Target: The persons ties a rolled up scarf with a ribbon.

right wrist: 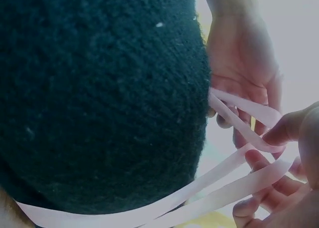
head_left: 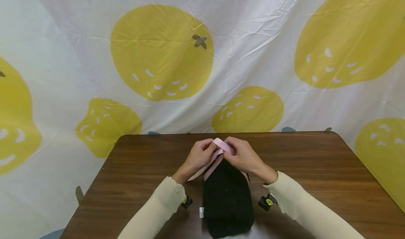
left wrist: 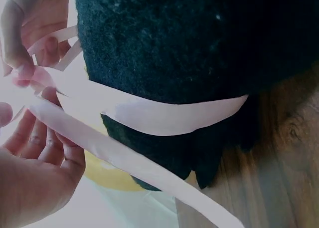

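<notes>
A black knitted bundle (head_left: 227, 200) lies on the brown wooden table (head_left: 316, 168), near its front edge. A pink ribbon (head_left: 221, 148) is wrapped around the bundle, with a band crossing the knit (left wrist: 164, 115) and loose strands (right wrist: 224, 188) running off it. Both hands meet at the bundle's far end. My left hand (head_left: 207, 149) pinches the ribbon from the left, its fingers (left wrist: 45, 153) curled under one strand. From the right, my right hand (head_left: 231, 150) pinches a folded loop of ribbon, fingertips (right wrist: 284, 133) on the strand. Cream sleeves cover both forearms.
A white cloth with large yellow fruit prints (head_left: 161, 52) hangs behind the table and drapes past its sides. A small white tag (head_left: 201, 212) sticks out at the bundle's left side. Black wrist-worn devices (head_left: 267, 202) sit close on either side of the bundle.
</notes>
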{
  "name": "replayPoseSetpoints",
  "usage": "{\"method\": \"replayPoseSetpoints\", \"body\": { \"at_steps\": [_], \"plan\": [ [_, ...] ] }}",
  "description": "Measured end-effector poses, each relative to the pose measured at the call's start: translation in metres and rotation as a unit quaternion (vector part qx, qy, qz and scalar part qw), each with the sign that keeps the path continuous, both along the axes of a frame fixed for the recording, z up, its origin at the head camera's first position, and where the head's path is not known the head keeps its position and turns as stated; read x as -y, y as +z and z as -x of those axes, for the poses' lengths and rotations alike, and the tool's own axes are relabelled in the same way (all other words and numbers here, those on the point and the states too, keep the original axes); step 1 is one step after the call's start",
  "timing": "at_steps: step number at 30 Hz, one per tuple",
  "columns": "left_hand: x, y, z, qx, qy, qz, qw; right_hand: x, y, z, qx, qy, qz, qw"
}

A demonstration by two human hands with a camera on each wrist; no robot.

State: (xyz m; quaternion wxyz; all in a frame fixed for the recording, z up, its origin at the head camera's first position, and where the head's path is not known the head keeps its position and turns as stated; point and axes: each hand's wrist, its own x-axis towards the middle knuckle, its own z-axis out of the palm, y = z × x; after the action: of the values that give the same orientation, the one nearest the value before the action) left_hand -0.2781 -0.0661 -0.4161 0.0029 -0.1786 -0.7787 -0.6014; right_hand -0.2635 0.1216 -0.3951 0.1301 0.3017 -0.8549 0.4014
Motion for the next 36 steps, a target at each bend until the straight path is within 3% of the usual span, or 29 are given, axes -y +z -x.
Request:
{"method": "replayPoseSetpoints", "body": {
  "at_steps": [5, 13, 19, 24, 29, 31, 36],
  "plan": [
    [0.001, 0.002, -0.001, -0.011, 0.006, -0.004, 0.9999, 0.001, -0.001, 0.000, 0.000, -0.001, 0.009, 1.000],
    [0.002, 0.001, -0.001, 0.012, -0.001, -0.073, 0.9973, 0.002, -0.003, -0.001, -0.026, -0.019, 0.017, 0.999],
    [0.001, 0.002, -0.001, 0.035, 0.006, -0.098, 0.9946, 0.004, -0.005, -0.002, -0.037, -0.037, 0.047, 0.998],
    [0.001, 0.016, -0.011, 0.039, 0.010, -0.098, 0.9944, 0.006, -0.005, -0.002, -0.045, -0.046, 0.062, 0.996],
    [0.002, 0.031, -0.024, 0.007, 0.031, -0.089, 0.9955, 0.005, -0.005, -0.002, -0.029, -0.061, 0.077, 0.995],
    [0.003, 0.030, -0.024, -0.007, 0.040, -0.091, 0.9950, 0.004, -0.005, -0.003, -0.014, -0.064, 0.085, 0.994],
    [0.004, 0.014, -0.009, -0.027, 0.058, -0.103, 0.9926, 0.005, -0.004, -0.004, 0.008, -0.083, 0.102, 0.991]
  ]
}}
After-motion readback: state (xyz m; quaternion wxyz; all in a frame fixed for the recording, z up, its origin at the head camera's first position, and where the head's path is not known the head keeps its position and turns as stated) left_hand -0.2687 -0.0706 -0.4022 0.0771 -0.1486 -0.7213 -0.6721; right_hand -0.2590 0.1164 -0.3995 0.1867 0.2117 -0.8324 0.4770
